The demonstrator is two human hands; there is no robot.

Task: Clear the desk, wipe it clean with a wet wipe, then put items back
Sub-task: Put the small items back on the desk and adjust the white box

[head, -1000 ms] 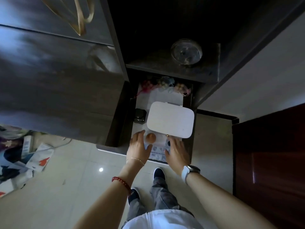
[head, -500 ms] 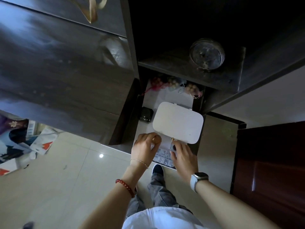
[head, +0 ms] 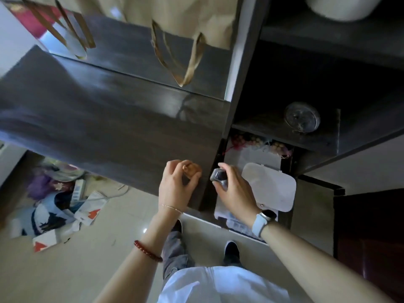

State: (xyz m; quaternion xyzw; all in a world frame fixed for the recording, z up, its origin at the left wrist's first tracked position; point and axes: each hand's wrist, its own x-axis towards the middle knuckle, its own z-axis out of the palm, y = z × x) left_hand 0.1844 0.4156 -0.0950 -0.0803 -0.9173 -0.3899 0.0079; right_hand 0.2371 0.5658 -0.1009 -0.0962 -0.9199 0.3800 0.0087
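The left hand pinches a small round brown object at its fingertips, above the dark desk near its front edge. The right hand grips a small dark bottle over the open drawer, beside the white box lid

Your left hand curls round a small brown object, so you see only its top edge and cannot tell what it is. Your right hand covers most of the small dark item it grips, and motion blur smears its shape. That hand and wrist also hide the near corner of the white box in the drawer. The beaded clutter at the drawer's back is too dim to identify. A pale rounded vessel is cut off by the top edge. The desk runs past the left edge, its surface streaked with blur.
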